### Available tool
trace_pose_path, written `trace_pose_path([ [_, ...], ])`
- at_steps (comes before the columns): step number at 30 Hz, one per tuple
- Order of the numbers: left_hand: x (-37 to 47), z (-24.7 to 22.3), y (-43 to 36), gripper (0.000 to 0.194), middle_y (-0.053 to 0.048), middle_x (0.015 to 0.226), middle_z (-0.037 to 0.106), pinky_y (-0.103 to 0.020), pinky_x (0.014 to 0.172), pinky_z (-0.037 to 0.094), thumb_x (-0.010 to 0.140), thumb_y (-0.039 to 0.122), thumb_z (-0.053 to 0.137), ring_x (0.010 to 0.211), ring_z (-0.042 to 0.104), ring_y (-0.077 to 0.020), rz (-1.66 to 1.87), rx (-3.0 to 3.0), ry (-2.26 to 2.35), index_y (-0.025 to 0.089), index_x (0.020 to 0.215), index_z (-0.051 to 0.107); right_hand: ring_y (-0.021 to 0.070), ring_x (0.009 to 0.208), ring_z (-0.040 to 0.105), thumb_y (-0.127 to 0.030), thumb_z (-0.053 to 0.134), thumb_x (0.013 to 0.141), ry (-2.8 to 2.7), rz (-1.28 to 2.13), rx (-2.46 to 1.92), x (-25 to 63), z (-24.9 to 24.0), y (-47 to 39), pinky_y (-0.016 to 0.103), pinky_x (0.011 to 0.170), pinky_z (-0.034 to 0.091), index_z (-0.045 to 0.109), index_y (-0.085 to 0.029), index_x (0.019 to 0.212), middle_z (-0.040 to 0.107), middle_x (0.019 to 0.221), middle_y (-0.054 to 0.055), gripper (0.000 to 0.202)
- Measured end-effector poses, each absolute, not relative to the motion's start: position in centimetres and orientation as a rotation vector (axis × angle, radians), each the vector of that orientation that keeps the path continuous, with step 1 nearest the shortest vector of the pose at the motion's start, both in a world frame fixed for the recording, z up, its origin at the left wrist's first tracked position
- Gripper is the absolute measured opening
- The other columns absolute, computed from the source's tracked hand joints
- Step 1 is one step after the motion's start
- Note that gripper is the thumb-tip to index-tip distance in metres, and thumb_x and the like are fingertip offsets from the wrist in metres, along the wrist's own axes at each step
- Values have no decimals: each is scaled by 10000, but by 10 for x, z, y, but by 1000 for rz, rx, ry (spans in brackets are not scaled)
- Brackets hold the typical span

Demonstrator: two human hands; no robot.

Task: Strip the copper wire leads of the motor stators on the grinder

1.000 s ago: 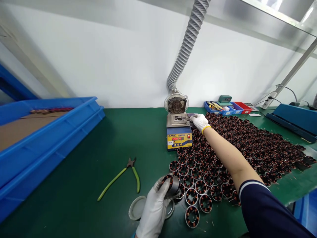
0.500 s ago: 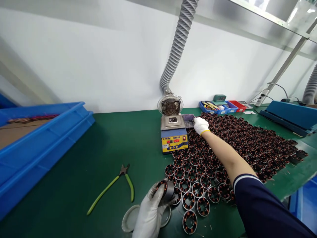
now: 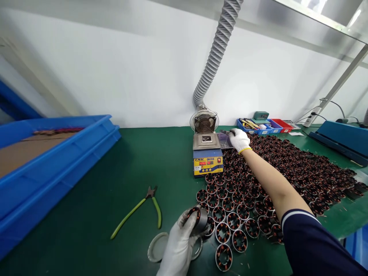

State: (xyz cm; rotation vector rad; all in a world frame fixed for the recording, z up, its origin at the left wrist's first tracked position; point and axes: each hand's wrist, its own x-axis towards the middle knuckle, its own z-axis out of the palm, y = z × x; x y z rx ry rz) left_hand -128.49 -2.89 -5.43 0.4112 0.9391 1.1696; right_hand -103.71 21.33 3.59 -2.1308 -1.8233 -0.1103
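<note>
My left hand [image 3: 179,241], in a white glove, holds a motor stator [image 3: 202,221], a dark ring with copper windings inside, above the green bench. Under and beside that hand lie round shallow dishes [image 3: 157,247], partly covered by it. My right hand [image 3: 239,140], also gloved, is stretched out over a small grey tray [image 3: 224,139] beside the solder pot [image 3: 206,142]. Its fingers are closed; what they hold, if anything, I cannot make out. Many similar stators [image 3: 223,232] stand in rows beneath my right arm.
Green-handled cutters [image 3: 151,192] lie spread on the bench [image 3: 129,165]. A large blue bin [image 3: 60,165] stands at the left. A grey duct hose [image 3: 217,53] hangs over the solder pot. Small bins [image 3: 262,131] with tools line the wall, and a blue machine [image 3: 340,138] sits far right.
The view has turned a little left, so everything sits farther right. My right hand has lifted slightly over the grey tray. My left hand still holds the stator.
</note>
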Motion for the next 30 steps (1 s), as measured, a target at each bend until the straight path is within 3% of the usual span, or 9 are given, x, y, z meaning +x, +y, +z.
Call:
trace_pose_path([
  [4, -1283, -54, -28, 514, -62, 793, 694, -272, 584, 548, 526, 481, 847, 687, 649, -182, 1173, 410, 920, 120, 849, 677, 234, 1050, 609, -461, 394, 917, -1899, -99, -2025, -1080, 60, 219, 325, 870, 491, 622, -291, 1187, 662, 1140, 42, 392],
  [10, -1283, -54, -27, 473, -51, 774, 683, -272, 634, 545, 549, 468, 845, 737, 652, -182, 1202, 403, 862, 128, 808, 641, 254, 995, 633, -313, 491, 843, -1966, -104, -1982, -1137, 77, 233, 348, 868, 498, 680, -181, 1035, 684, 1060, 111, 301],
  [30, -1283, -53, -28, 532, -39, 736, 668, -272, 612, 541, 496, 487, 863, 732, 658, -188, 1188, 397, 864, 122, 817, 647, 295, 993, 645, -284, 548, 806, -2038, -151, -1992, -1150, 88, 217, 407, 862, 520, 678, -138, 1013, 681, 1063, 153, 285],
])
